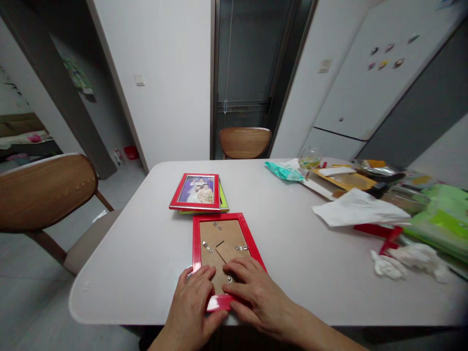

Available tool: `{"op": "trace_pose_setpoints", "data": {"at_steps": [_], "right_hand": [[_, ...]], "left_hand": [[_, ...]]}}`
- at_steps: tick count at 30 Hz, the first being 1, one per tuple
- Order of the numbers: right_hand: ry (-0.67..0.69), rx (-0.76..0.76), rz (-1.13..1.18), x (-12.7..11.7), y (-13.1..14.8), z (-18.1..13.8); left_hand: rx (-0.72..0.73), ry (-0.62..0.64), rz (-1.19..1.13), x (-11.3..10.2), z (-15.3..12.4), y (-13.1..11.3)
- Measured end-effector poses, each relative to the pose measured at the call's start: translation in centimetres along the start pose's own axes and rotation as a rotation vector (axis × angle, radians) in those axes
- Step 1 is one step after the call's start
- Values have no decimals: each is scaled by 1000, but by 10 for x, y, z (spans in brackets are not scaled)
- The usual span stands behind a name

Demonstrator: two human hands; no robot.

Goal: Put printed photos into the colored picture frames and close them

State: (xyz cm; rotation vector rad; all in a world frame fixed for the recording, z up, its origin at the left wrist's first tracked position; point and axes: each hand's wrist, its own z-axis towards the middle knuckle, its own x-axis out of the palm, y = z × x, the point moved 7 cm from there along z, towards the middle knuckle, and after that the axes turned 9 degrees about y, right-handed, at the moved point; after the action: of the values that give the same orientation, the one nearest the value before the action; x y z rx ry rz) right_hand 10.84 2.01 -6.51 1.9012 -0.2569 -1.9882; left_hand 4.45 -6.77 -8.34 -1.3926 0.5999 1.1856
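A red picture frame (196, 246) lies face down at the table's near edge, its brown backing board (214, 258) showing. Small metal clips (207, 246) sit around the board's sides, and a slot is cut in its middle. My left hand (192, 304) grips the lower left corner, thumb on the near edge and fingers over the side. On the lower right, my right hand (258, 295) holds the frame, its fingertips beside the bottom clip (229, 279). Beyond it, another red frame (176, 197) with a photo faces up on top of a yellow-green frame (224, 197).
The white table (146, 273) carries clutter on the right: white paper (360, 207), crumpled tissues (389, 265), a green package (442, 219), a teal packet (285, 171) and a glass bowl (310, 158). Wooden chairs stand at the left (47, 190) and far side (245, 141).
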Motion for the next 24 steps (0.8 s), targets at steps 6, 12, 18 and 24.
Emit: {"op": "trace_pose_setpoints", "data": {"at_steps": [6, 12, 18, 24], "right_hand": [[-3, -12, 27, -4, 2, -1], [-80, 128, 63, -10, -14, 40], [-5, 192, -172, 0, -23, 80], [74, 60, -360, 13, -13, 73]], "left_hand": [[-19, -19, -43, -2, -1, 1], [-28, 10, -58, -1, 0, 3], [7, 11, -42, -2, -1, 1], [20, 3, -39, -4, -1, 1]]}}
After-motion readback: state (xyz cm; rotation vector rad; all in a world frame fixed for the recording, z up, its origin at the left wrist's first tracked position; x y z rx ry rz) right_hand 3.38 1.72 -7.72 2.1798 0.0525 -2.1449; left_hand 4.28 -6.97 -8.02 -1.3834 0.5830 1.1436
